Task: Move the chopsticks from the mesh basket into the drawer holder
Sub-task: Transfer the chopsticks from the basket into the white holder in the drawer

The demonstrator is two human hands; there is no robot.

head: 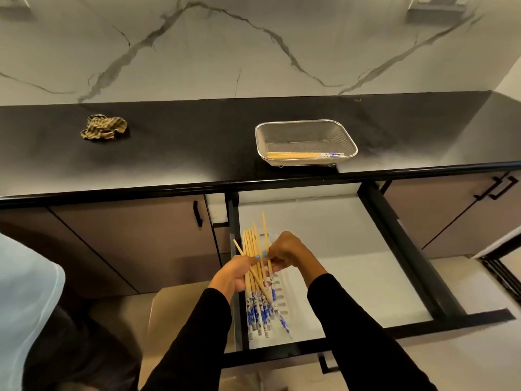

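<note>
A bundle of wooden chopsticks [257, 280] with blue-and-white patterned ends is held over the left side of the open drawer. My left hand [235, 273] grips the bundle from the left and my right hand [287, 253] pinches it from the right. Under them lies the white slotted drawer holder [282, 299], partly hidden by the chopsticks. On the black counter stands the metal mesh basket [306, 142] with a few more chopsticks [304, 155] lying along its near side.
The drawer [352, 258] has a white lined floor and a black frame. A crumpled striped cloth [103, 127] lies on the counter at the left. Cabinet doors with black handles flank the drawer. Pale fabric shows at the lower left edge.
</note>
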